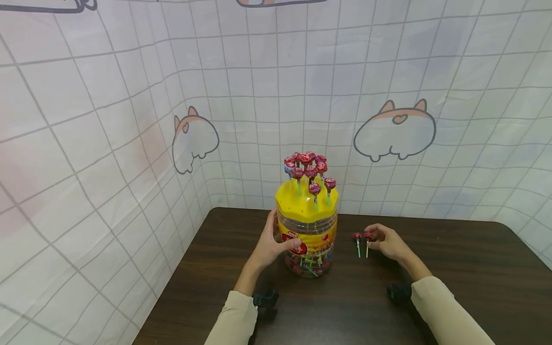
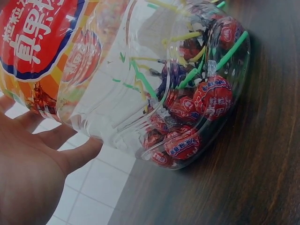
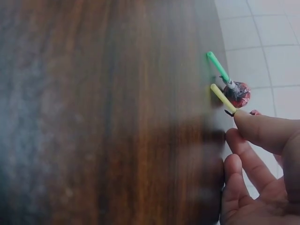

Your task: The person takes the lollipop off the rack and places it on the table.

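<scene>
A large clear jar (image 1: 307, 239) with a yellow stepped lid (image 1: 297, 206) stands upright on the table. Several wrapped lollipops (image 1: 311, 172) stick up out of the lid, and more lie loose in the jar's bottom (image 2: 187, 98). My left hand (image 1: 269, 244) holds the jar's left side, thumb across the front label, other fingers partly hidden. On the table to the right, my right hand (image 1: 388, 243) pinches a red-wrapped lollipop with a yellow stick (image 3: 223, 97), its head mostly covered by the fingers. Beside it lies another red lollipop with a green stick (image 3: 240, 94), untouched.
The dark wooden table (image 1: 345, 306) carries the jar near its middle. White grid-patterned cloth (image 1: 276, 96) with cartoon animal prints hangs behind the table and on the left. Each wrist wears a black strapped device (image 1: 265, 298).
</scene>
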Action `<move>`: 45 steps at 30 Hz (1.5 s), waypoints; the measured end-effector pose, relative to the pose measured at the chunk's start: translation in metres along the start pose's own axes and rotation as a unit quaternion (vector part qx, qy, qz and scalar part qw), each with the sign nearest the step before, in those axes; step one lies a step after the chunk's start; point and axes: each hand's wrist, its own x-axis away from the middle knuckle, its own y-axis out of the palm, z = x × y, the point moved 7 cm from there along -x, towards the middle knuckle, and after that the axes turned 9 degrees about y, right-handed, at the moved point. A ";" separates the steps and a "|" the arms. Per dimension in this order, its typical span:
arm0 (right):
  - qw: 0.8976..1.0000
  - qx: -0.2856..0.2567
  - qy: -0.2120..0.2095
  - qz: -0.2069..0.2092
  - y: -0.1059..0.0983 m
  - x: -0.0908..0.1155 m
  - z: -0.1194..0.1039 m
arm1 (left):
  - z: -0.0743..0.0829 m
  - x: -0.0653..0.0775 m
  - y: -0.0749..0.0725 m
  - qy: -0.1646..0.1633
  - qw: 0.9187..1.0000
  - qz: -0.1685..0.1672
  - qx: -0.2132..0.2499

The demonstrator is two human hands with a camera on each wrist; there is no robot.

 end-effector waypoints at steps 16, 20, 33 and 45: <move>0.999 0.039 0.023 -0.009 0.001 -0.003 0.007 | 0.002 0.000 0.001 0.001 1.000 -0.003 -0.001; 0.999 0.044 0.029 -0.010 0.000 -0.003 0.009 | 0.003 0.001 0.001 -0.001 1.000 -0.003 0.000; 0.998 0.040 0.044 -0.014 -0.001 -0.004 0.009 | 0.002 0.001 -0.001 -0.001 1.000 0.004 -0.010; 0.999 -0.016 0.047 -0.002 -0.007 0.004 0.005 | 0.002 0.001 0.001 -0.003 1.000 0.002 -0.009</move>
